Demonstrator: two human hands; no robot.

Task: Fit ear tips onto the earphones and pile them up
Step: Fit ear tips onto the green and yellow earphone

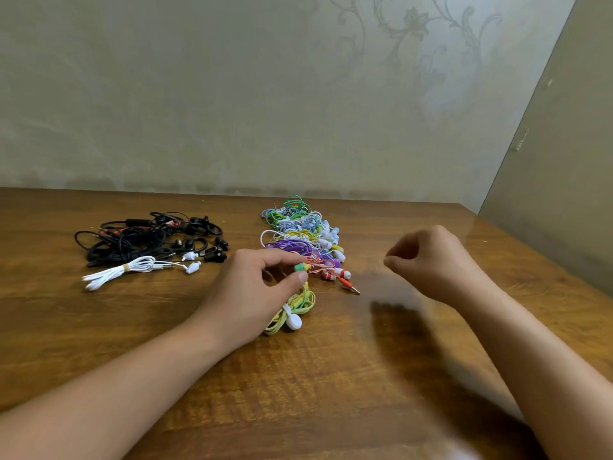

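Note:
A row of coloured earphones point(300, 232) lies at the table's middle, running from green at the back to a yellow-green bundle point(295, 308) in front. My left hand point(255, 287) pinches the green earbud point(301, 267) of that yellow-green set between thumb and forefinger, its cord trailing down to the bundle. My right hand point(428, 260) hovers to the right, above the table, fingers curled and fingertips pinched together; whether a small ear tip sits between them I cannot tell. A red-and-white earphone pair point(335, 274) lies between the two hands.
A tangle of black earphones point(149, 239) sits at the back left of the wooden table point(298, 376), with a white bundled pair point(132, 268) in front of it. A red audio plug point(351, 287) points right. A patterned wall stands behind; the table's right edge runs diagonally.

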